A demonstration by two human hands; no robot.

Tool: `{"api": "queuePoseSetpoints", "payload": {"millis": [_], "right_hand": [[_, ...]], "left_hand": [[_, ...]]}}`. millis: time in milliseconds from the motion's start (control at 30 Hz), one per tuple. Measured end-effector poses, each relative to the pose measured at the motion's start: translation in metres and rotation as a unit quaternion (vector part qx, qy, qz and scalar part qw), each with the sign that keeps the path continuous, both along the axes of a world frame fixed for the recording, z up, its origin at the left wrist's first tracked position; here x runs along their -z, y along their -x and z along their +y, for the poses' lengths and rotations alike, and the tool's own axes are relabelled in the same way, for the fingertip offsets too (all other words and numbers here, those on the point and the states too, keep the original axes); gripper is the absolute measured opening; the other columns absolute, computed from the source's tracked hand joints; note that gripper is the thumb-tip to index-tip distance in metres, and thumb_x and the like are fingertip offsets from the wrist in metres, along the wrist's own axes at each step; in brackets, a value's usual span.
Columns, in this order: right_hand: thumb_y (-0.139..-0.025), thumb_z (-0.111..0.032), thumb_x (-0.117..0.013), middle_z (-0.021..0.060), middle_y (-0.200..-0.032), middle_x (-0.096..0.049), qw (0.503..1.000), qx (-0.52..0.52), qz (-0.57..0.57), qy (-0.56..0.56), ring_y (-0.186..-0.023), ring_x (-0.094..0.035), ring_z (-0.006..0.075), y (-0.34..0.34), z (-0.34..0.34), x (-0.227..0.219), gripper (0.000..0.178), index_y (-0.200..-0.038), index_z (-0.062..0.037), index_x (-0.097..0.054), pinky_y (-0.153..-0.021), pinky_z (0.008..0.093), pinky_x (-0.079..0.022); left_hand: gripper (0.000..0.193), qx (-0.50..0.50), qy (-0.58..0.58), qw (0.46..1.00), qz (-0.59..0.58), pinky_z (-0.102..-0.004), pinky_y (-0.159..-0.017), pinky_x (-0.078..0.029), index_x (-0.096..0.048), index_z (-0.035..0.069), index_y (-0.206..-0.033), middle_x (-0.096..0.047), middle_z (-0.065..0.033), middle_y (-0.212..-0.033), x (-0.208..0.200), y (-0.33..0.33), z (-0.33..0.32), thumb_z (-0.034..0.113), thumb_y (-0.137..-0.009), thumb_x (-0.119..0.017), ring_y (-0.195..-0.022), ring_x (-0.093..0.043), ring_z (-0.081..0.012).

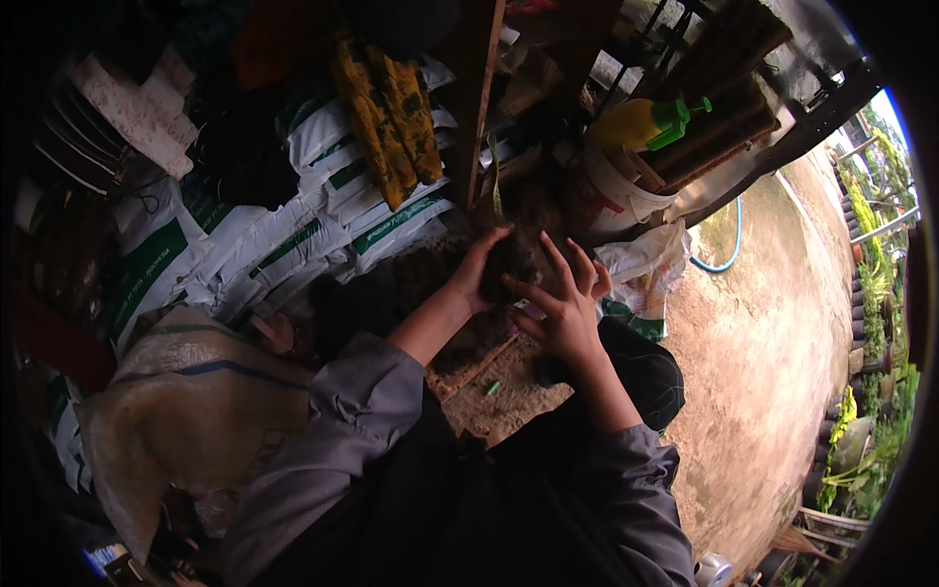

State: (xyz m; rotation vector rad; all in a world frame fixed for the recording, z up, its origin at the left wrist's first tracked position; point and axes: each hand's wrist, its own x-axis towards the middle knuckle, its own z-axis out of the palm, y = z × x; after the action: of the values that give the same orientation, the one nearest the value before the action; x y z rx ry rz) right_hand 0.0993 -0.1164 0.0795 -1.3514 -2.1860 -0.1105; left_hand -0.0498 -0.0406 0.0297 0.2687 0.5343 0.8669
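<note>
Between my hands is a dark, soil-like clump (pixel 515 256), with a thin green leaf or stem (pixel 496 181) rising at its far side. Deep shadow hides its outline, and whether a pot or bag surrounds it I cannot tell. My left hand (pixel 477 272) curves around the clump's left side, fingers pointing away from me. On the other side, my right hand (pixel 567 308) has its fingers spread, the fingertips at or just over the clump. Below them lies a brown tray or crate (pixel 474 370) with dark contents, partly covered by my left arm.
White and green sacks (pixel 333 210) are stacked at the left, near a translucent woven sack (pixel 196 401). A white bucket (pixel 626 201) holds a yellow spray bottle (pixel 626 125) with a green head. A blue hose (pixel 729 256) lies on the concrete floor (pixel 753 391). A wooden post (pixel 481 108) stands ahead.
</note>
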Motion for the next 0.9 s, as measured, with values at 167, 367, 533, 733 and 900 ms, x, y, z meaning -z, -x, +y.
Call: {"api": "queuePoseSetpoints", "payload": {"millis": [167,367,533,733,900], "right_hand": [[-0.060,-0.031,-0.075,0.0093,-0.142,-0.041,0.998,-0.015,0.055,0.035,-0.128,-0.035,0.0344,-0.015,-0.003,0.009,0.046,-0.105,-0.0242,-0.069,-0.101,0.0476,-0.022],[-0.059,-0.030,-0.076,0.0116,-0.144,-0.037,0.998,0.004,0.039,0.041,-0.128,-0.034,0.0336,-0.037,-0.022,0.017,0.057,-0.115,-0.0272,-0.064,-0.102,0.0474,-0.021],[-0.065,-0.033,-0.076,0.0058,-0.148,-0.033,0.995,0.019,-0.071,0.072,-0.132,-0.030,0.0316,-0.036,-0.027,0.027,0.051,-0.114,-0.0369,-0.064,-0.103,0.0488,-0.015],[-0.065,-0.037,-0.075,0.0050,-0.147,-0.034,0.997,0.044,-0.042,0.051,-0.132,-0.030,0.0300,-0.026,-0.026,0.025,0.047,-0.111,-0.0369,-0.066,-0.103,0.0481,-0.014],[-0.065,-0.041,-0.075,0.0038,-0.148,-0.034,0.993,0.075,-0.087,0.028,-0.134,-0.029,0.0296,-0.025,-0.022,0.029,0.045,-0.110,-0.0369,-0.067,-0.103,0.0507,-0.011]], "left_hand": [[0.034,0.128,-0.023,0.991,-0.033,-0.0389,-0.077,-0.057,-0.058,0.009,-0.115,-0.064,-0.0087,-0.103,0.014,0.007,0.006,0.034,-0.091,-0.054,-0.090,-0.065,-0.0211],[0.028,0.145,-0.017,0.987,0.061,-0.0362,-0.074,-0.058,-0.062,0.008,-0.111,-0.065,-0.0069,-0.105,0.015,-0.006,-0.001,0.026,-0.090,-0.058,-0.091,-0.066,-0.0187],[0.034,0.158,-0.034,0.975,0.155,-0.0337,-0.075,-0.058,-0.058,0.008,-0.119,-0.063,-0.0081,-0.109,0.020,-0.014,-0.001,0.026,-0.091,-0.059,-0.096,-0.064,-0.0190],[0.032,0.111,-0.031,0.977,0.177,-0.0363,-0.072,-0.058,-0.060,0.006,-0.116,-0.065,-0.0086,-0.106,0.027,-0.015,-0.001,0.026,-0.090,-0.060,-0.091,-0.066,-0.0205],[0.033,0.124,-0.008,0.969,0.211,-0.0385,-0.071,-0.059,-0.059,0.006,-0.117,-0.063,-0.0114,-0.109,-0.001,-0.015,-0.007,0.025,-0.090,-0.061,-0.087,-0.067,-0.0224]]}}
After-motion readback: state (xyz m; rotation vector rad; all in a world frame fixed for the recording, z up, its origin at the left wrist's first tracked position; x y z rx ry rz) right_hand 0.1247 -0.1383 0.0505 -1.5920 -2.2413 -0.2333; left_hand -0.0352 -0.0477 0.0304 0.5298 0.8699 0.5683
